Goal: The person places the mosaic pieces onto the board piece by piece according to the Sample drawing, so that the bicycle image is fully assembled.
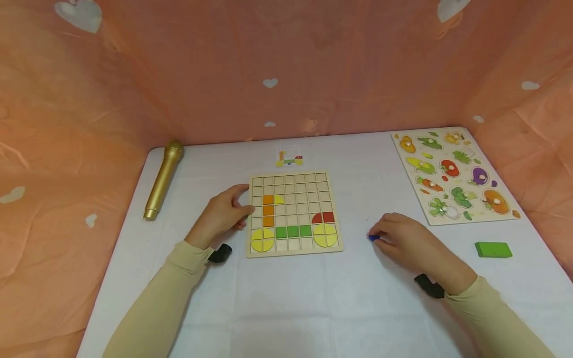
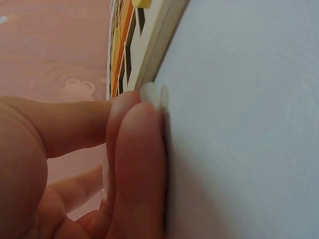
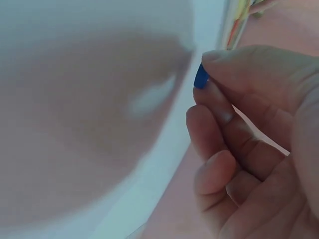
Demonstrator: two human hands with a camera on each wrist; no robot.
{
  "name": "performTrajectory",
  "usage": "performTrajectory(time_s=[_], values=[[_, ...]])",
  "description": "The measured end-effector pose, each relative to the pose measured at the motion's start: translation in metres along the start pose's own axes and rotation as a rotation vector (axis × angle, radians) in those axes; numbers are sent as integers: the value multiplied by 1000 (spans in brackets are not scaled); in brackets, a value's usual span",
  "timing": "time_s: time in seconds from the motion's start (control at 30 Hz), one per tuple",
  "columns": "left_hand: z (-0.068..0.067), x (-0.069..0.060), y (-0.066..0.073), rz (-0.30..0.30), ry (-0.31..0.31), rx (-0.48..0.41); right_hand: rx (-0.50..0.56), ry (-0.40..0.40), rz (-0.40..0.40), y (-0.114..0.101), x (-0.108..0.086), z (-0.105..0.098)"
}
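A wooden grid board (image 1: 293, 253) lies on the table, with orange, yellow, green and red pieces set in its squares. My left hand (image 1: 222, 215) is at the board's left side, the index fingertip and thumb touching its edge. In the left wrist view, the left fingertips (image 2: 139, 134) are close to the table beside the board's edge (image 2: 162, 45). To the right of the board, my right hand (image 1: 405, 243) pinches a small blue piece (image 3: 201, 77) between thumb and fingertip, low over the table. Most of the blue piece is covered by the fingers.
Behind the board lies a small pattern card (image 1: 289, 155). At the left is a gold microphone (image 1: 162, 184). A vegetable peg puzzle (image 1: 434, 199) lies at the back right, with a green block (image 1: 493, 249) in front of it. Orange cloth (image 1: 313, 99) hangs behind the table.
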State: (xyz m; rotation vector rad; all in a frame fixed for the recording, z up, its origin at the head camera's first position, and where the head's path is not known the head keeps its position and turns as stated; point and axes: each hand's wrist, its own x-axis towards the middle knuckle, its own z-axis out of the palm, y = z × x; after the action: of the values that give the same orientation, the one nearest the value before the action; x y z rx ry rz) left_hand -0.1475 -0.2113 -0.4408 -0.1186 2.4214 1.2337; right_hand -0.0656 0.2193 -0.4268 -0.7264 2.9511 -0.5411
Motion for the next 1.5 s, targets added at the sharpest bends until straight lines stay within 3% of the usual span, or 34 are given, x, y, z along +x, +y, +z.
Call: performTrajectory(time_s=[0.2,0.33,0.6,1.5], values=[[-2,2,0,17,-2,58,-8,49,-155,-34,36,15],[-2,2,1,9,-4,62,2,32,-243,-62,57,24],[2,2,4,13,-1,29,31,-64,-262,-99,80,31],[-1,1,1,-5,-4,44,-36,-24,-301,-118,93,51]])
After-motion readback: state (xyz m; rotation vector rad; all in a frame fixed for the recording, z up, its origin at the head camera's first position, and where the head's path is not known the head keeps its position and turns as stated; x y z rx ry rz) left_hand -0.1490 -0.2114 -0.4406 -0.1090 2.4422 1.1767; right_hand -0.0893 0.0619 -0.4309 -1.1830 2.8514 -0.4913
